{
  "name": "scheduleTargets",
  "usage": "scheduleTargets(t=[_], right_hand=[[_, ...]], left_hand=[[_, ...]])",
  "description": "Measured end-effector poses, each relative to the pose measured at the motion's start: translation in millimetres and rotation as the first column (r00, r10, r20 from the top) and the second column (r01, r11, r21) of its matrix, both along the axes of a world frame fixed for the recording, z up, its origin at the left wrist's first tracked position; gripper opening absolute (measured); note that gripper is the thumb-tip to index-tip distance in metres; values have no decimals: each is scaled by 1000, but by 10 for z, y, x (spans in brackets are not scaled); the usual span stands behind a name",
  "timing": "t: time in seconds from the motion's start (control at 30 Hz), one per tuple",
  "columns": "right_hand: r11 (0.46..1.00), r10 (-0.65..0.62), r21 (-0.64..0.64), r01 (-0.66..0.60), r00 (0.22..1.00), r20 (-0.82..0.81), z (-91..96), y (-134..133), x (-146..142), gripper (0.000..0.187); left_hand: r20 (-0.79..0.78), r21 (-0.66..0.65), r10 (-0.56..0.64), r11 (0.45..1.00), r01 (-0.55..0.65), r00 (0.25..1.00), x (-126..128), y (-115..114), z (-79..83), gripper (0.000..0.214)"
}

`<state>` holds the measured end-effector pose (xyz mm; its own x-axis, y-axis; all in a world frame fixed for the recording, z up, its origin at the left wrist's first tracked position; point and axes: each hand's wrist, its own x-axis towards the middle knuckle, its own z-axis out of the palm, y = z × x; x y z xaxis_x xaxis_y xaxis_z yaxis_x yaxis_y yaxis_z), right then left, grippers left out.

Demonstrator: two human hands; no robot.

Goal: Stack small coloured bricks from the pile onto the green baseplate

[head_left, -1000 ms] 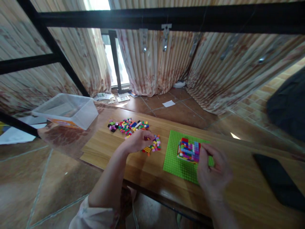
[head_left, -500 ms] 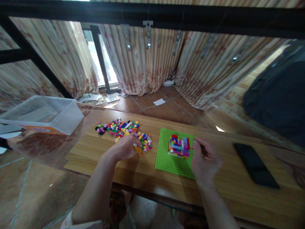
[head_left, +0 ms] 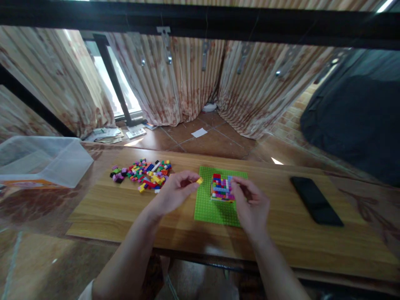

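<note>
My left hand pinches a small yellow toy brick between thumb and fingertips, above the left edge of the green baseplate. On the plate stands a low block of multicoloured toy bricks, with red, blue, purple and white on top. My right hand is at the block's right side, thumb and fingers drawn together. Its fingertips overlap the block's right edge and hide part of it; whether they hold a piece cannot be made out. Loose toy bricks lie heaped left of my left hand, which covers some.
A black phone lies on the wooden table at the right. A clear plastic bin stands at the far left. A dark bar crosses the top of the view, with curtains behind it.
My left hand has come away from the loose bricks to the baseplate, carrying the yellow brick. The right hand's fingertips have moved in to the block's right edge. The view has shifted right.
</note>
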<state>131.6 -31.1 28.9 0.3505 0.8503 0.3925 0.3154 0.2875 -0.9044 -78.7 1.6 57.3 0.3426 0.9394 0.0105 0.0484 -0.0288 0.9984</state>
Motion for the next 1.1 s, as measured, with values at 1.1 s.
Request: scheduleTargets(t=[1.1], right_hand=[[897, 434, -194, -396, 715, 548, -229, -282, -454, 29]], left_hand=[[-86, -19, 365, 930, -368, 927, -683, 167, 29, 20]])
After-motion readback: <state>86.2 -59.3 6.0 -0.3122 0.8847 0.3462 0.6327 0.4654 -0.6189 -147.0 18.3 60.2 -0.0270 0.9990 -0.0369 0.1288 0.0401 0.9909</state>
